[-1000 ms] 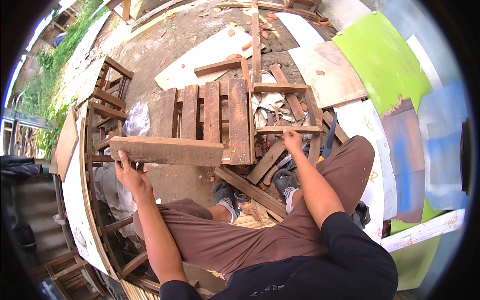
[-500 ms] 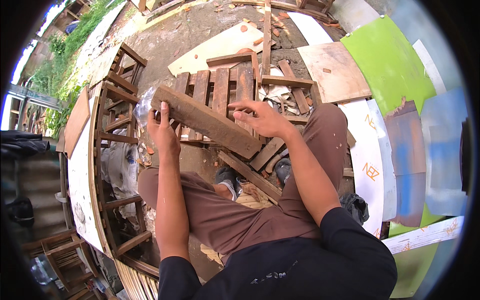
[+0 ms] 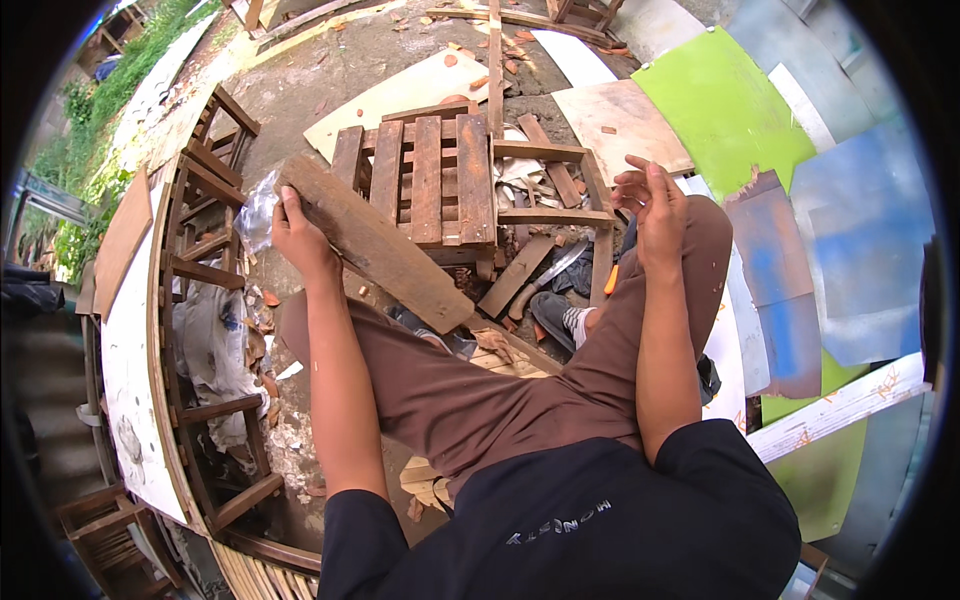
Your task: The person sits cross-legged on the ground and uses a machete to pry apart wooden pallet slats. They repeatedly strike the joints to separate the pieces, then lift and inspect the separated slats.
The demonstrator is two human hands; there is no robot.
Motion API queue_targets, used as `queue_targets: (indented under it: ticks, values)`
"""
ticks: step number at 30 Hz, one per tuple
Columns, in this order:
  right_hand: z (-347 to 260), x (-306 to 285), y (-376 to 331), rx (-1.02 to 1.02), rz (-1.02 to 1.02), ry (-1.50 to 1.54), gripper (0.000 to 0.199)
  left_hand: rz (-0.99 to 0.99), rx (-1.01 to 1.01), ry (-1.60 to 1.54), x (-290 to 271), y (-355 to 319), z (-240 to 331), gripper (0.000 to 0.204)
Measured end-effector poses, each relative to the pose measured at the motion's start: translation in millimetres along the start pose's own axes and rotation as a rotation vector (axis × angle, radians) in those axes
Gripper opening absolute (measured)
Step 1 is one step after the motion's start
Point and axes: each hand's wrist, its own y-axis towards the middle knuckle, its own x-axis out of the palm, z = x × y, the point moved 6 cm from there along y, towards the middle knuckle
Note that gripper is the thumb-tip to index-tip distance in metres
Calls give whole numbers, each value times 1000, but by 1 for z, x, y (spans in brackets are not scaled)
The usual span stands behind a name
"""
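Note:
My left hand (image 3: 298, 234) grips the upper end of a long brown wooden plank (image 3: 380, 245). The plank slants down to the right, its lower end near my left knee. My right hand (image 3: 652, 198) hovers above my right knee with fingers spread and nothing in it. In front of my knees lies a small slatted wooden pallet (image 3: 430, 180) on the dirt ground. Loose wood pieces and a metal blade-like tool (image 3: 548, 276) lie by my feet.
A wooden frame of slats (image 3: 200, 250) stands at my left beside a white board (image 3: 125, 380). Green (image 3: 725, 105), blue (image 3: 860, 210) and pale boards lie on the ground at right. Wood scraps and debris are scattered ahead.
My right hand has let go of the plank and moved right over my knee. The left hand alone holds the plank, now tilted more steeply.

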Motion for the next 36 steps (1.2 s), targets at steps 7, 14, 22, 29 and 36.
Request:
queue_targets:
  ticks: [7, 14, 22, 29, 36]
  values:
    - [-34, -15, -18, -112, 155, 21, 41, -16, -14, -183, 6, 20, -11, 37]
    - [-6, -53, -30, -13, 262, -52, 40, -49, -17, -99, 16, 20, -18, 34]
    - [36, -50, 4, 144, 259, -100, 37, 28, -29, -39, 19, 26, -21, 35]
    - [134, 9, 103, 371, -12, -196, 34, -32, -103, 151, 25, 28, -50, 32]
    - [327, 55, 205, 574, -41, -432, 26, -133, -145, 420, 62, 35, -127, 29]
